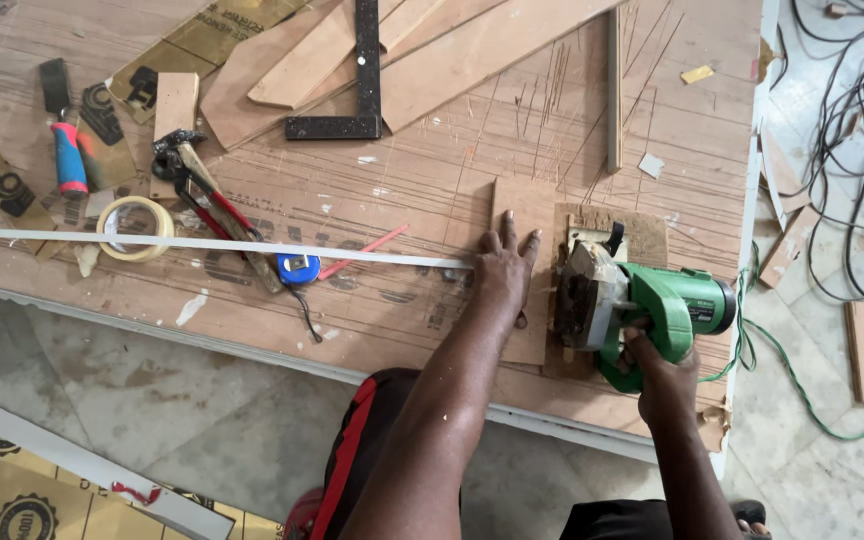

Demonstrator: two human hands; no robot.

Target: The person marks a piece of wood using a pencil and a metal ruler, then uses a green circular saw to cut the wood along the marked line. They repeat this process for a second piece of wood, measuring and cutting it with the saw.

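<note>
My left hand (505, 268) lies flat, fingers spread, on a small upright plywood piece (524, 215) resting on the workbench (402, 190). My right hand (658, 362) grips the handle of a green power saw (642, 305) that sits just right of that piece, its base plate over a rough chipboard offcut (642, 232). A long thin white strip (202, 245) runs across the bench from the left edge and ends at my left hand.
On the bench lie a black steel square (364, 90), a tape roll (135, 228), a hammer (207, 200), a blue tape measure (298, 268), a chisel (67, 150) and wood offcuts. Black cables (852, 120) and a green cord (802, 385) lie on the floor at right.
</note>
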